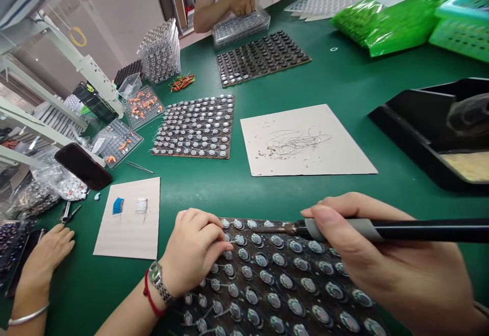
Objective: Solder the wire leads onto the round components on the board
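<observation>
My right hand grips the handle of a soldering iron, whose tip reaches left over the top row of a dark board. Rows of small round silver parts fill this board, and thin wires trail from several of them. At the board's upper left corner, my left hand is closed in a pinch, and a thin pale wire shows at its fingertips. A watch and a red cord are on that wrist.
A card bears blue and white wire bundles. Another person's hand lies left of it. Beyond are a white sheet with wire scraps, a second filled board, a leaning phone and a black soldering stand. Someone works opposite.
</observation>
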The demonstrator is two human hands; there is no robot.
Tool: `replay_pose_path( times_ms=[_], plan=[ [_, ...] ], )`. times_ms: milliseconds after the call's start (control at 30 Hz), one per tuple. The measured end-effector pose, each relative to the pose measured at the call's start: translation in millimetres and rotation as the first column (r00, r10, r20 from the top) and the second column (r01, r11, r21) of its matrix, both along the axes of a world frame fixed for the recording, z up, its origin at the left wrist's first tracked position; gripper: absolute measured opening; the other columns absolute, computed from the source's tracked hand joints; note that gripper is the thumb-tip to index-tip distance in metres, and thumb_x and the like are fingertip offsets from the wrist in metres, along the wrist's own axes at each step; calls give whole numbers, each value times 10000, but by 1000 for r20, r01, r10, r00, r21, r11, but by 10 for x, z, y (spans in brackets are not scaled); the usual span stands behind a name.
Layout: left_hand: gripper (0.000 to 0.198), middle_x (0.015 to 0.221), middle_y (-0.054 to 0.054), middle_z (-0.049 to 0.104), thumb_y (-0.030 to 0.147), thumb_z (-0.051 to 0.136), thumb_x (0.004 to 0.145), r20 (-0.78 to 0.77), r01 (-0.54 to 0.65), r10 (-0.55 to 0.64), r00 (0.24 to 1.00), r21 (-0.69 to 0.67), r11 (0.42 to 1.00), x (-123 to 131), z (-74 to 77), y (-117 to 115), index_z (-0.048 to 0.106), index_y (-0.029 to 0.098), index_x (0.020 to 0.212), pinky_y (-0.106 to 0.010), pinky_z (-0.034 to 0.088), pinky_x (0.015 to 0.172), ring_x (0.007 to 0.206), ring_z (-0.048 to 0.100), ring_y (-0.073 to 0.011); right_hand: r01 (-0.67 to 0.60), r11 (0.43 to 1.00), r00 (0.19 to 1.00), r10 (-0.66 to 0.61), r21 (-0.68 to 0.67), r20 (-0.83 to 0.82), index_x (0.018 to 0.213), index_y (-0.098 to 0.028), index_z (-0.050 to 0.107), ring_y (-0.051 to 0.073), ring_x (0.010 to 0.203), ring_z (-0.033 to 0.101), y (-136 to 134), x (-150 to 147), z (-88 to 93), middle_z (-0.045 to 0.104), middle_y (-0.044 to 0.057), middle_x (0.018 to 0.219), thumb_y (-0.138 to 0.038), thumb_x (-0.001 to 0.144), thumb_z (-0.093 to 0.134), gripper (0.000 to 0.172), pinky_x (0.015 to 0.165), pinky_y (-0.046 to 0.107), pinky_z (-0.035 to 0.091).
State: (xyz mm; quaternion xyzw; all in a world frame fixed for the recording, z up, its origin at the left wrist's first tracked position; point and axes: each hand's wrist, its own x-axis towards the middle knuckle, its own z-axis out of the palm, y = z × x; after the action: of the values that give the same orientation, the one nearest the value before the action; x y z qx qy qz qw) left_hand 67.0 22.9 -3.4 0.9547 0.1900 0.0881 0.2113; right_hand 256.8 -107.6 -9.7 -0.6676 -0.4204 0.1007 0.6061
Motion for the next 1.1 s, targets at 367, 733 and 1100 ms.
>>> replay_pose_path(
  times_ms=[367,733,1100],
  plan=[
    [155,866,4,688,250,597,944,-16,0,2,1000,104,995,5,-33,3,588,190,802,-346,371,799,848,561,-173,-108,993,992,111,-55,59,630,-230,568,102,420,458,54,-9,-31,504,-41,503,-307,912,551,293,398,230,397],
    [162,1103,37,743,284,528,994,42,219,-224,974,111,969,84,-42,-140,589,208,865,-353,330,884,997,627,-150,-25,999,1000,25,-32,9,701,-267,590,137,493,519,-17,55,-65,585,-16,603,-310,925,561,230,434,273,419],
    [138,926,-11,699,228,585,946,-5,30,-30,1000,130,991,4,-19,37,598,195,813,-345,374,798,876,565,-186,-77,995,996,79,-59,47,655,-240,570,107,429,477,45,45,-75,530,-38,529,-302,914,564,267,395,227,403]
  ],
)
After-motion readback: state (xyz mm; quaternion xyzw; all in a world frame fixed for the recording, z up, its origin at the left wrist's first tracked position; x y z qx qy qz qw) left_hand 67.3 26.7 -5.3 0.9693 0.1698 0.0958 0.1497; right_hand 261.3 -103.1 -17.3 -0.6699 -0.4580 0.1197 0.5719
